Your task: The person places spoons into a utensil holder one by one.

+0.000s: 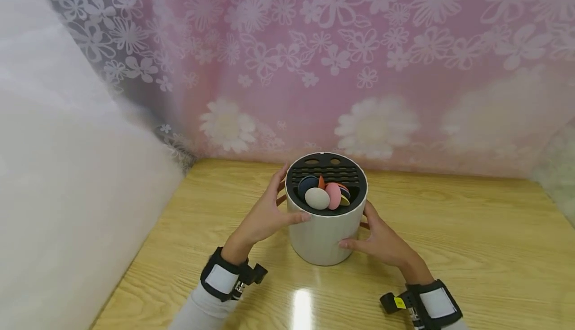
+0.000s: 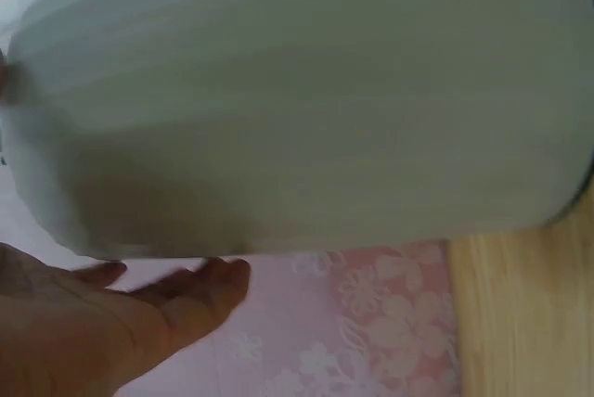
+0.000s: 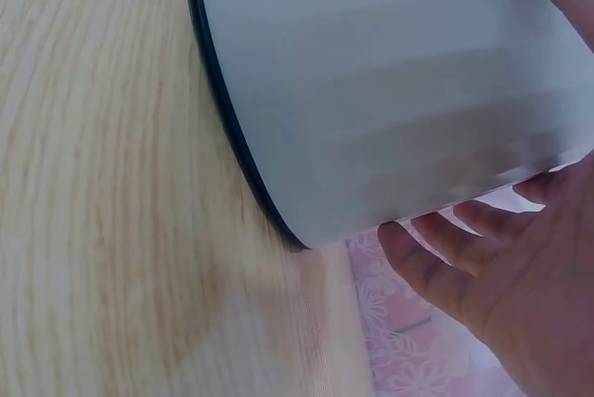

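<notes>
A white, round utensil holder (image 1: 321, 240) with a black slotted insert (image 1: 323, 162) stands upright on the wooden table. Several oval-headed pieces, among them a white one (image 1: 317, 198), a pink one (image 1: 334, 196) and a dark blue one (image 1: 306, 185), sit in the insert's front opening. My left hand (image 1: 265, 215) grips the holder's left side near the rim, thumb across the front and fingers round the side. Lower on the right side, my right hand (image 1: 382, 240) holds it with the thumb in front; its other fingers (image 3: 436, 258) lie along the wall.
The wooden table (image 1: 453, 250) reaches back to a pink flowered curtain (image 1: 287, 70). At the left hangs a white sheet (image 1: 67, 170) along the table's side. Both wrists wear black straps with small cameras (image 1: 390, 302).
</notes>
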A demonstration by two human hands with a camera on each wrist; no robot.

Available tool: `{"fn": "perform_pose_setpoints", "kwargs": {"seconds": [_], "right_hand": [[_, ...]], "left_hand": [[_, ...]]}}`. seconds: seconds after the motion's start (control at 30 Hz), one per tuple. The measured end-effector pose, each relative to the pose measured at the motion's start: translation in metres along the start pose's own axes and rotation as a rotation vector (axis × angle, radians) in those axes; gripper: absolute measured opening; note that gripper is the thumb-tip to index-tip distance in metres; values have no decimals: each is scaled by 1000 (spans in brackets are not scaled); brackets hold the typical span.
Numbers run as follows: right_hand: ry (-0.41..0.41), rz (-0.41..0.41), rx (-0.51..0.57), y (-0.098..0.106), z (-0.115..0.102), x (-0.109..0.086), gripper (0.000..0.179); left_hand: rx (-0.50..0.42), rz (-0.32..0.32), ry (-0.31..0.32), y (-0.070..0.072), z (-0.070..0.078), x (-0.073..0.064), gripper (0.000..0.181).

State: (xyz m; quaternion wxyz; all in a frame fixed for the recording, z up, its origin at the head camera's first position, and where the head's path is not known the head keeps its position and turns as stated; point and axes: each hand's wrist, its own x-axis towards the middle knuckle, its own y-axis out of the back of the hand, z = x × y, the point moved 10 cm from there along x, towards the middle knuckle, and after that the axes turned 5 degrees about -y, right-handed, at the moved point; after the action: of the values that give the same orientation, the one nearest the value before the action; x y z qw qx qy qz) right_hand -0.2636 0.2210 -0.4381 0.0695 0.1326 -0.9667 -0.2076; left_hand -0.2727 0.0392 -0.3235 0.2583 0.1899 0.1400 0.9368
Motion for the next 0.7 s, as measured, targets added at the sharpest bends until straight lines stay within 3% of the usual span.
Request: {"fn": "perform_pose_setpoints", "kwargs": {"seconds": [0.2, 0.4, 0.53, 0.7], "right_hand": [[-22, 64, 6, -1, -3, -3, 107], [-33, 171, -10, 6, 0, 5, 104], [-34, 227, -15, 10, 1, 13, 99], [-14, 243, -34, 12, 6, 22, 92]], "left_hand": [[-27, -9, -14, -8, -24, -5, 103], [-43, 85, 20, -3, -47, 5, 88], [-80, 135, 10, 1, -61, 13, 78], [-101, 211, 11, 2, -95, 22, 76]]}}
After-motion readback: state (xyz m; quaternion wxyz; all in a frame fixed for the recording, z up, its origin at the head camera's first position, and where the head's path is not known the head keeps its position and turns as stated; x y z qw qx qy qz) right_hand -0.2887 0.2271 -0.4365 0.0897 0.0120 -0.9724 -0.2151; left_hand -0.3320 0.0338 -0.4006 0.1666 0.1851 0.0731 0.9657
